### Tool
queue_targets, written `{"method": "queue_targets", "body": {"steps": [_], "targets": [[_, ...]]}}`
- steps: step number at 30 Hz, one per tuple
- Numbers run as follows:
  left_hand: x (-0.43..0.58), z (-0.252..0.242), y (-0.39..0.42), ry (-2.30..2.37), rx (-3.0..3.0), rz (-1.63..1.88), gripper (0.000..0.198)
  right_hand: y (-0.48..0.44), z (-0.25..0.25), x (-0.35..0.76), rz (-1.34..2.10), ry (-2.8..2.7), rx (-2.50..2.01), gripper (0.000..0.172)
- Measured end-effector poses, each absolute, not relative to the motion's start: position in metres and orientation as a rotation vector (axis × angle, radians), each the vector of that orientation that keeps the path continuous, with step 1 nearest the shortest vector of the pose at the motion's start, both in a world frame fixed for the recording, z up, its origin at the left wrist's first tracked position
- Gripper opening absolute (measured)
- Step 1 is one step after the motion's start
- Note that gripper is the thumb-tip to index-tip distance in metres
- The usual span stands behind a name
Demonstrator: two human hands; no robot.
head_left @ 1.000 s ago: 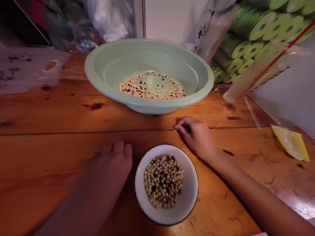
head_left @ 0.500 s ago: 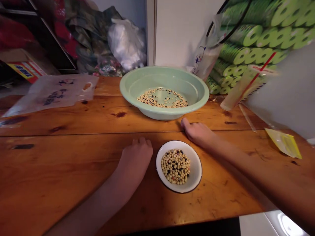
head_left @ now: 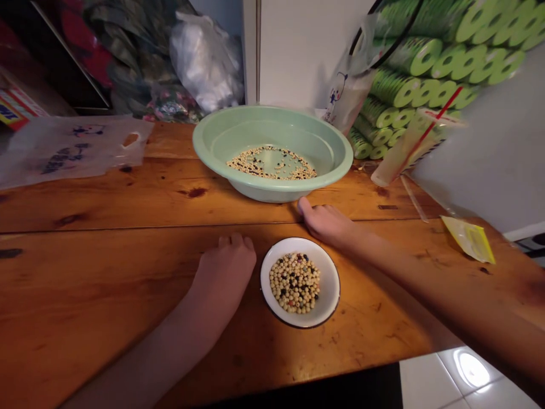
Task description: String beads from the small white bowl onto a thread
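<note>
Left hand [head_left: 225,267] low on the wooden table [head_left: 85,295], palm down, fingers a bit curled, holding nothing, just beside a small white enamel bowl [head_left: 328,287] with a thin dark rim. Right hand [head_left: 326,222] also palm down and half curled, with nothing seen in it, fingertips on the wood right by the foot of a big pale green plastic basin [head_left: 272,116]. Inside the small bowl, a round heap of beans [head_left: 294,283], mostly pale and smooth like little balls, with black ones and a few red ones mixed in. Inside the basin, a thin ring of beans [head_left: 255,167] around a bare middle. Table top all shiny orange wood, with dark knots and a long straight crack. Off to the left, a thin see-through plastic bag [head_left: 72,150] with blue print, too blurry to read, and a box [head_left: 17,105] with red and yellow print, also too small to read. Behind the basin, a crinkly white plastic bag [head_left: 206,62]. Over on the right, a stack of green rolls [head_left: 426,62] and a small shiny yellow packet [head_left: 468,240].
</note>
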State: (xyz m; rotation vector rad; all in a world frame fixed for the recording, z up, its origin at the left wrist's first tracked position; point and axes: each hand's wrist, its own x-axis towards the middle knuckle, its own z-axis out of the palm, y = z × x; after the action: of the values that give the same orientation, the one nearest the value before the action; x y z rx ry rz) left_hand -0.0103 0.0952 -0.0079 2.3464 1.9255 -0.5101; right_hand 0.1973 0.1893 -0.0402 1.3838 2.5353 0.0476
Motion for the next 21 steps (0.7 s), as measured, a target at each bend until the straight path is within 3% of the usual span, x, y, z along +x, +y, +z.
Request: {"method": "queue_targets", "body": {"steps": [13, 21], "targets": [[-0.013, -0.01, 0.092, 1.953, 2.418, -0.396, 0.033, 0.192, -0.042, 0.196, 0.138, 2.491, 1.428, 0.024], [-0.012, -0.014, 0.095, 1.935, 2.394, -0.434, 0.038, 0.191, -0.043, 0.189, 0.188, 2.504, 1.391, 0.025]]}}
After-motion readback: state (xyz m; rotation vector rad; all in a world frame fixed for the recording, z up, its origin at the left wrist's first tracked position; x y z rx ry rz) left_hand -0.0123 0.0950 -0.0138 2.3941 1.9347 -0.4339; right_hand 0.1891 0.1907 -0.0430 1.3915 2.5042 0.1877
